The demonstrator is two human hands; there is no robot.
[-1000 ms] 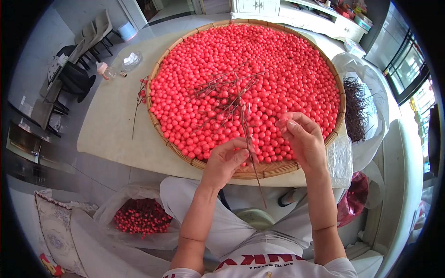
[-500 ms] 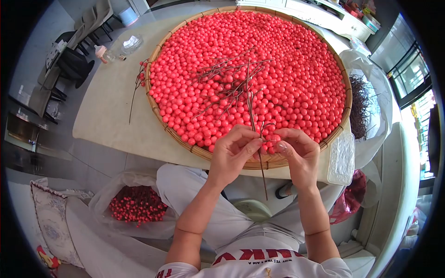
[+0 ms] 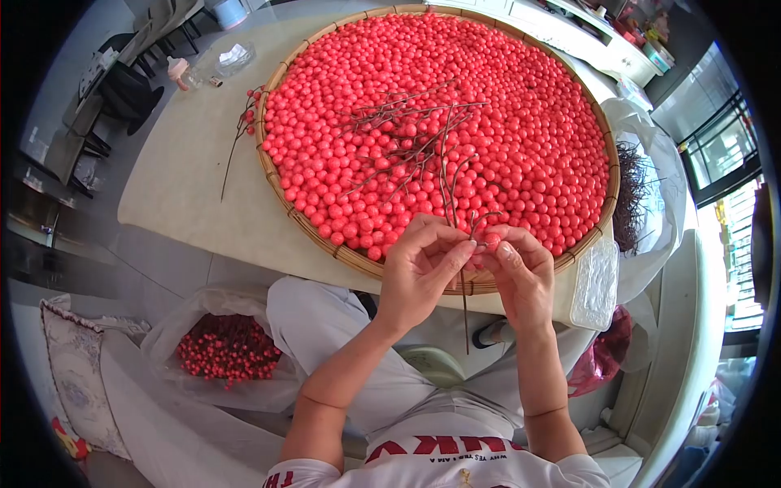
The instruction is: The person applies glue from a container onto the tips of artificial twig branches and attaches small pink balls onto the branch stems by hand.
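Observation:
My left hand [image 3: 427, 264] is closed, pinching a thin brown artificial branch [image 3: 452, 195] between thumb and fingers. The branch stands nearly upright in view, its forked twigs over the basket and its bare stem pointing down past the rim. My right hand [image 3: 521, 268] pinches a red berry [image 3: 492, 240] at a side twig of that branch, close by the left thumb. Both hands are above the near rim of a round bamboo basket [image 3: 358, 264] filled with loose red berries [image 3: 521, 146]. Several bare brown twigs [image 3: 407, 154] lie on top of the berries.
A berry sprig [image 3: 236, 142], a baby bottle [image 3: 183, 73] and a glass dish [image 3: 234, 57] are left on the table [image 3: 171, 187]. A bag of berry stems [image 3: 228, 346] stands lower left; a bag of bare twigs [image 3: 630, 199] is at the right. A clear plastic box [image 3: 595, 285] lies beside the basket.
The view has shifted slightly. My hands have drawn closer together on the branch, and my right fingers now close around the berry at the twig.

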